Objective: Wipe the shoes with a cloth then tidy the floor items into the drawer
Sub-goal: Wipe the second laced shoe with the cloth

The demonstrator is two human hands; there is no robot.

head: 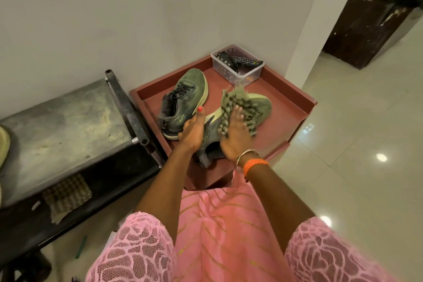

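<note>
Centre of frame, on red tray [304, 107]: far shoe [183, 94] upright, untouched. Near shoe [211, 131] tilted, heel close to tray's lower edge. Left hand [192, 133] gripping its side, thumb raised. Right hand [233, 139] flat, fingers straight, pressing cloth [238, 104] onto upper.

Risks:
- Shoe dragged off lower edge by a hard stroke toward lower frame, side grip only.
- Plastic box [238, 64] at upper right nudged by cloth fringe.

No drawer in view.

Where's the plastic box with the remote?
In the head view, the plastic box sits in the far corner of the red stand, against the wall, right of the laced shoe.
</note>
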